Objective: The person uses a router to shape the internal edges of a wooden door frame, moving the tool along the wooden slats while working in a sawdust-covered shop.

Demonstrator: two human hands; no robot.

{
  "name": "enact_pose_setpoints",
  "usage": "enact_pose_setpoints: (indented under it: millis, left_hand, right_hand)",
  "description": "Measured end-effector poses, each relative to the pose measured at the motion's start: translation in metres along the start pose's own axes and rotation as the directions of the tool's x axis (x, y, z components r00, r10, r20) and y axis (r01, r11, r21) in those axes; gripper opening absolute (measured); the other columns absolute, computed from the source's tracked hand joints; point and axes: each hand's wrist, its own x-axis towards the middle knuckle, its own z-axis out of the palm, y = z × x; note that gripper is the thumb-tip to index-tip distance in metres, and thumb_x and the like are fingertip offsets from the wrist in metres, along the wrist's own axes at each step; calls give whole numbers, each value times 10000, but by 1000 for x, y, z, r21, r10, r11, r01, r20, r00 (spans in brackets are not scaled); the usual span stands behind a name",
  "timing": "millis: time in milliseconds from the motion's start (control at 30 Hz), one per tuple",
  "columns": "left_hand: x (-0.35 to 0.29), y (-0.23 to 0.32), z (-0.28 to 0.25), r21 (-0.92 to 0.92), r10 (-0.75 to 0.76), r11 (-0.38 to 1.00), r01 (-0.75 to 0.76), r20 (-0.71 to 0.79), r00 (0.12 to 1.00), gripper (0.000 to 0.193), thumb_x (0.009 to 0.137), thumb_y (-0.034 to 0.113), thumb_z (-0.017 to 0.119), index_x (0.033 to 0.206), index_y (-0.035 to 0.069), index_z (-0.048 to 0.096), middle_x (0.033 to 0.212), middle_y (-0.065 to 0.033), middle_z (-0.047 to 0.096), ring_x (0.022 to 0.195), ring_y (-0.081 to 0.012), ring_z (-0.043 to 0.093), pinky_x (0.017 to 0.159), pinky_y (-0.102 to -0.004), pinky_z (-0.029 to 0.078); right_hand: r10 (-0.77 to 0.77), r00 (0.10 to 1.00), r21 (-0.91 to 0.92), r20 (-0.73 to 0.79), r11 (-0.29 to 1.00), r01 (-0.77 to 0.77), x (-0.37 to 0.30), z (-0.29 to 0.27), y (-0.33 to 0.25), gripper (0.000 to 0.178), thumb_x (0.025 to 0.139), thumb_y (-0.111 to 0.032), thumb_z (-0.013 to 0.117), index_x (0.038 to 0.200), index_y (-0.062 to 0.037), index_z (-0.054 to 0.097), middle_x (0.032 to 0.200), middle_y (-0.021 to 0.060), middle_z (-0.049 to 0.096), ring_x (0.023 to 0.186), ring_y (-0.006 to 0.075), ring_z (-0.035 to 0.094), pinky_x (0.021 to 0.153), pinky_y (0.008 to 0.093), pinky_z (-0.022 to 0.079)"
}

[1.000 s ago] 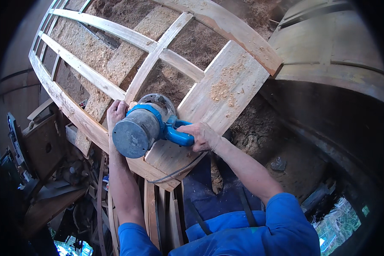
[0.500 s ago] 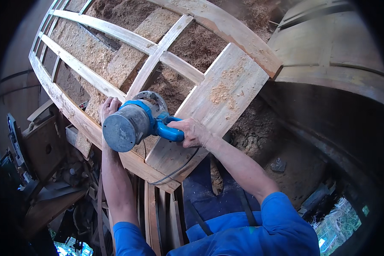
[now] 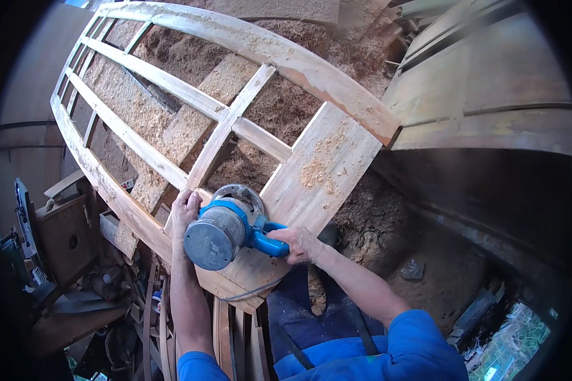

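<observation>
A router [image 3: 213, 236] with a grey motor body, round base and blue handle sits tilted over the near end of a curved, pale wooden frame [image 3: 171, 82]. My right hand [image 3: 297, 244] is wrapped around its blue handle. On the router's far left side, the fingers of my left hand [image 3: 185, 207] are curled against it; the grip there is mostly hidden. The router base lies beside a wide plank [image 3: 327, 155] dusted with shavings. Where the bit meets the wood is out of sight behind the motor. A dark cord [image 3: 254, 291] runs along the near edge.
Curved wooden panels [image 3: 508, 82] stand at the right, above dark ground. Wood scraps and a brown board with a hole [image 3: 70, 238] crowd the left. Sawdust and shavings [image 3: 127, 108] cover boards beneath the frame. Upright strips of timber [image 3: 238, 330] lean below its near edge.
The router and both hands have shifted right along the frame, toward the wide plank. The whole view has also moved, so the frame sits lower in it.
</observation>
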Motion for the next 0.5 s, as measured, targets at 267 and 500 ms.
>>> enact_pose_setpoints:
  millis: [267,500]
  left_hand:
    - [-7,31,16,131,188,974,-186,-6,982,319,887,239,532,714,-9,633,572,-97,597,535,-186,581,530,-357,450]
    - [7,30,32,118,140,983,-143,32,990,309,873,237,540,700,3,644,585,-136,614,542,-255,610,546,-380,462]
  right_hand:
    - [-15,998,12,-65,1000,16,-25,5,3,540,659,-173,744,1173,-157,581,994,151,667,950,371,645,796,436,523]
    - [56,997,53,-57,997,-53,-35,6,7,622,646,-111,681,1256,-125,561,1047,155,665,987,323,656,852,397,508]
